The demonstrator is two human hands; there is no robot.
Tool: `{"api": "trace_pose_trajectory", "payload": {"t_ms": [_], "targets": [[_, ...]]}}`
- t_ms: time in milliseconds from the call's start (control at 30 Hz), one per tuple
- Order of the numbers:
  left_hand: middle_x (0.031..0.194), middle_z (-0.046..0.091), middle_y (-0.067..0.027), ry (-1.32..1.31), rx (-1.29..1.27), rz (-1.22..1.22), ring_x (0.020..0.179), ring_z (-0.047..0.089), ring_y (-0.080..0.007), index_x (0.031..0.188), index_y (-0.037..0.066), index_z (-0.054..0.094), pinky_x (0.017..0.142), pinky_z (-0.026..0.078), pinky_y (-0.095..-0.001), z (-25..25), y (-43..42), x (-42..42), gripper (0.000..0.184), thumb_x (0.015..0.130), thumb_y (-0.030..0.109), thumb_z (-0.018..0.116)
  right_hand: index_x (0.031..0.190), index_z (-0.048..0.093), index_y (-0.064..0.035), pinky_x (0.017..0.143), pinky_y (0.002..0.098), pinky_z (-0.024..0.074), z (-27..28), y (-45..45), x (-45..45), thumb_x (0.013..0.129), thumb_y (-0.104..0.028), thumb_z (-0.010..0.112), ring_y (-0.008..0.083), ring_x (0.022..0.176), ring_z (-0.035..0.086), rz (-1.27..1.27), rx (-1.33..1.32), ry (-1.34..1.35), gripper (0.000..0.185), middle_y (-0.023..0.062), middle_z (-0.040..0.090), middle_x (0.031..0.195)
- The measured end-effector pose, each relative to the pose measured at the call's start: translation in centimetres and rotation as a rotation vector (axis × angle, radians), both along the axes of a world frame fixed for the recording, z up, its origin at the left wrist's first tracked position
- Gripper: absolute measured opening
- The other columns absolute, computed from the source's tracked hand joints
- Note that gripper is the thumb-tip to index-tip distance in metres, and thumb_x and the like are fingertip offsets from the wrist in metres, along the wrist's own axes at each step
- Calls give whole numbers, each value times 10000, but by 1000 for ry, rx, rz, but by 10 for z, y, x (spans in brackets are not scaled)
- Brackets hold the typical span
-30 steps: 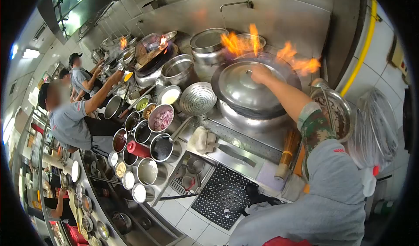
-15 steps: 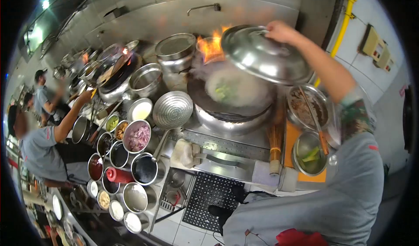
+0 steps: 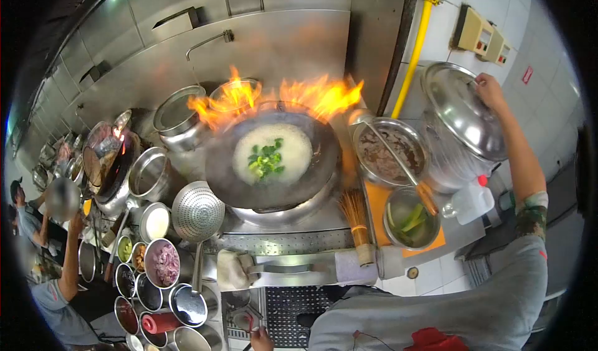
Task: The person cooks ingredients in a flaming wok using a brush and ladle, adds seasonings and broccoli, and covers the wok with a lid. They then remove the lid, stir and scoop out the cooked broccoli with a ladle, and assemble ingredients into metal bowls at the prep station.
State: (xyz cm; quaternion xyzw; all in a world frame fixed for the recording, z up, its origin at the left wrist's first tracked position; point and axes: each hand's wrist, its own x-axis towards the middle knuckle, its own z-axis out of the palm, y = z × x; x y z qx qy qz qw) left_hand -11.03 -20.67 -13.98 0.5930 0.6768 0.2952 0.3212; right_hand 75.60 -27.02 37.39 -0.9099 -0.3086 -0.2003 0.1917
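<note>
My right hand [image 3: 490, 92] grips the handle of a large domed metal lid [image 3: 458, 111], which is tilted over a plastic-wrapped stack [image 3: 443, 158] at the right. At the bottom edge my left hand [image 3: 261, 340] shows only in part; its fingers look curled, and whether they hold anything is hidden. The big wok [image 3: 230, 186] stands uncovered on the burner, with pale bubbling liquid [image 3: 289, 142] and green leafy pieces [image 3: 266, 160] in it. Flames [image 3: 321, 95] rise behind its rim.
A perforated ladle [image 3: 198, 211], several sauce and ingredient pots [image 3: 163, 262] and another worker [image 3: 53, 307] are at the left. A bamboo brush [image 3: 357, 223], a bowl of brown food [image 3: 392, 151] with a ladle, and a bowl of green stalks [image 3: 411, 219] stand right of the wok.
The lid has been lifted off the wok and carried right in my right hand. The wok's contents now show. My left hand has come into view at the bottom, and the camera has turned right.
</note>
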Motion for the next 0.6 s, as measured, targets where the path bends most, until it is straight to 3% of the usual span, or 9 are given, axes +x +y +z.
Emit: {"api": "trace_pose_trajectory", "payload": {"t_ms": [33, 67, 133, 167, 233, 300, 400, 500, 600], "targets": [[647, 583, -107, -31, 206, -192, 559, 527, -201, 893, -43, 629, 559, 432, -377, 104, 37, 53, 262, 948, 207, 572, 965, 624, -13, 721, 362, 494, -1, 0, -6, 790, -143, 675, 260, 766, 633, -24, -29, 3, 224, 177, 663, 835], [977, 672, -130, -168, -182, -155, 795, 627, -200, 1115, -16, 627, 698, 499, -321, 148, 66, 75, 248, 923, 140, 624, 976, 622, -8, 732, 364, 493, -5, 3, -16, 794, -138, 673, 261, 790, 637, -5, -34, 2, 229, 181, 664, 858], [1039, 650, -174, -63, 331, -339, 944, 618, -345, 1078, -8, 645, 844, 484, -398, 261, 111, 164, 245, 851, 83, 671, 996, 619, 2, 752, 367, 492, -9, 22, -45, 803, -129, 669, 262, 838, 645, 47, -35, -19, 238, 189, 667, 903], [1105, 637, -169, -99, 409, -402, 1079, 576, -346, 1107, 13, 643, 926, 451, -423, 279, 130, 193, 298, 828, 97, 706, 1007, 622, 2, 764, 367, 494, -11, 35, -62, 805, -119, 667, 266, 852, 647, 111, -20, 8, 240, 188, 667, 911], [1186, 605, -167, 59, 709, -529, 1148, 534, -360, 1142, 25, 633, 955, 432, -437, 325, 158, 251, 364, 810, 134, 735, 1030, 628, 2, 788, 368, 496, -14, 68, -99, 809, -99, 664, 272, 878, 650, 241, 13, 62, 245, 186, 669, 926], [1236, 573, -177, 162, 716, -619, 1187, 507, -368, 1185, 34, 611, 985, 396, -470, 332, 176, 286, 419, 817, 194, 733, 1066, 641, -13, 825, 382, 502, -30, 112, -118, 825, -109, 671, 294, 904, 647, 510, 80, -3, 260, 188, 670, 969], [1264, 549, -186, 333, 470, -716, 1206, 493, -384, 1212, 37, 595, 1002, 365, -496, 321, 178, 305, 446, 832, 238, 713, 1091, 650, -38, 879, 406, 493, -57, 203, -156, 844, -169, 687, 336, 988, 636, 711, 92, 158, 283, 186, 662, 1075], [1267, 547, -185, 313, 684, -614, 1233, 475, -380, 1225, 47, 587, 1006, 350, -505, 313, 156, 299, 452, 840, 255, 698, 1016, 646, -36, 866, 435, 484, -93, 296, -219, 830, -181, 689, 359, 1009, 624, 845, 47, 215, 241, 191, 666, 1047], [1279, 539, -196, 289, 620, -538, 1238, 469, -396, 1218, 56, 595, 1009, 374, -513, 314, 120, 267, 445, 820, 210, 719, 1031, 634, -32, 871, 442, 484, -148, 369, -273, 836, -123, 663, 360, 1008, 624, 962, 3, 254, 217, 195, 663, 1045]]}}
